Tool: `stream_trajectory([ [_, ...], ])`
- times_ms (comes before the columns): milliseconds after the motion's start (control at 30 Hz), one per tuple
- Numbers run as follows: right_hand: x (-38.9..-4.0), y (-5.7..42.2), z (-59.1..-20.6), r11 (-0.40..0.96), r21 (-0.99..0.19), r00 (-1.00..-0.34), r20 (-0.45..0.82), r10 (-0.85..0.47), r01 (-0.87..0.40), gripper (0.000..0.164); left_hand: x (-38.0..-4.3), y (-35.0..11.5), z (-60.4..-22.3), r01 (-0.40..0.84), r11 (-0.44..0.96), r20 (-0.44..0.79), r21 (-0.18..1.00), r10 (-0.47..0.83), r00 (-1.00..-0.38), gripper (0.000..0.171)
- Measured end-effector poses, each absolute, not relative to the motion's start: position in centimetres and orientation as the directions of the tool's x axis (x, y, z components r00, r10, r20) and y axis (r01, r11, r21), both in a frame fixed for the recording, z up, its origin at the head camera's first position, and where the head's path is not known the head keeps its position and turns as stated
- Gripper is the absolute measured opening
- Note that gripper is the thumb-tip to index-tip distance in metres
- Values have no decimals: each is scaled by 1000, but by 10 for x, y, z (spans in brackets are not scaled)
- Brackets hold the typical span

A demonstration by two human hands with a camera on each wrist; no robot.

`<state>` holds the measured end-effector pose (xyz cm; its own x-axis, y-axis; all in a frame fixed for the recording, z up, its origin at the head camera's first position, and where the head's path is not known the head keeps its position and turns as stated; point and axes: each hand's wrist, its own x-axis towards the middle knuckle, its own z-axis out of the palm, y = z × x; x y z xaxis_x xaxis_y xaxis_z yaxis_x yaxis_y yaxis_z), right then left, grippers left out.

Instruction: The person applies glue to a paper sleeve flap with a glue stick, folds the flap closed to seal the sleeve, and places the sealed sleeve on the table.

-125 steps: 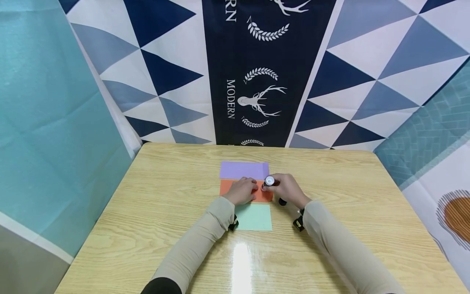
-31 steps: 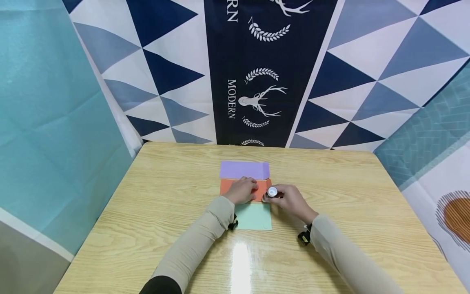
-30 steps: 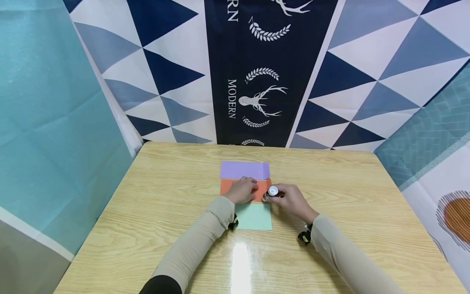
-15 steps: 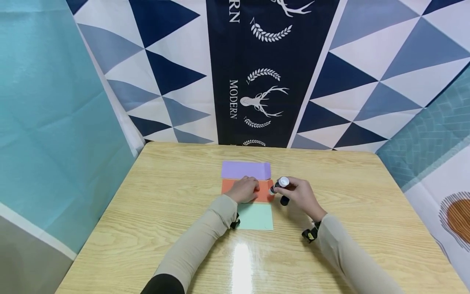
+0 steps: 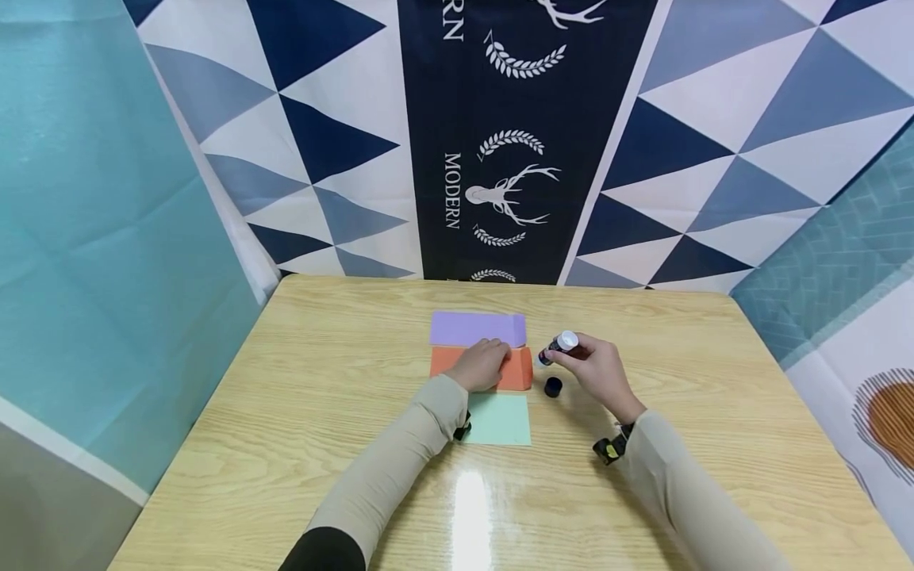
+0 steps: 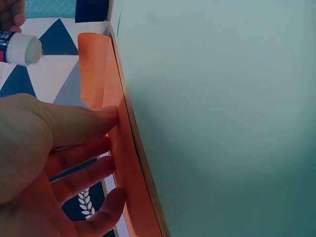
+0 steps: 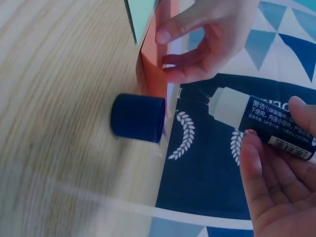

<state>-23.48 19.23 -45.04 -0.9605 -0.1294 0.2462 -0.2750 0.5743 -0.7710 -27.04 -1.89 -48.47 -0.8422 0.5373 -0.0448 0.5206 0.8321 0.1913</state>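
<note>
We located the orange sheet (image 5: 517, 373) flat on the wooden table (image 5: 271, 412), its right-hand edge folded up into a flap. We found the purple sheet (image 5: 471, 329) just beyond it and the pale green sheet (image 5: 503, 420) on the near side, so that the three formed a column. We noted a folded strip along the right end of the purple sheet as well.

We observed the left hand (image 5: 480, 366) on the orange sheet, its fingers spread with slight gaps and loosely bent; in the left wrist view, we saw the thumb tip and fingertips touching the paper.

We observed the right hand (image 5: 598, 369) pinching the glue stick (image 5: 558, 346) by its barrel, between the thumb and the opposing fingers. We recorded the glue stick as tilted, its white base toward the upper right and its glue end toward the lower left, just beside the flap and apart from it. In the right wrist view, we read white printing and a barcode on the dark barrel and saw fine strands at the glue end.

We found the dark cap (image 5: 553, 387) upright on the table, near the orange sheet's right edge. We saw beige sleeves (image 5: 400, 444) on both arms.
</note>
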Motion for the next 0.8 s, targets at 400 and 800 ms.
stream_trajectory([
  [400,-237,199,-454,609,-755,-968,226,-105,-243,24,-266,-12,-482,560,816,-143,143,577,-804,71],
  [800,-236,200,-455,587,-773,-966,249,-72,-243,24,-264,-9,-485,578,812,-126,83,584,-802,61],
])
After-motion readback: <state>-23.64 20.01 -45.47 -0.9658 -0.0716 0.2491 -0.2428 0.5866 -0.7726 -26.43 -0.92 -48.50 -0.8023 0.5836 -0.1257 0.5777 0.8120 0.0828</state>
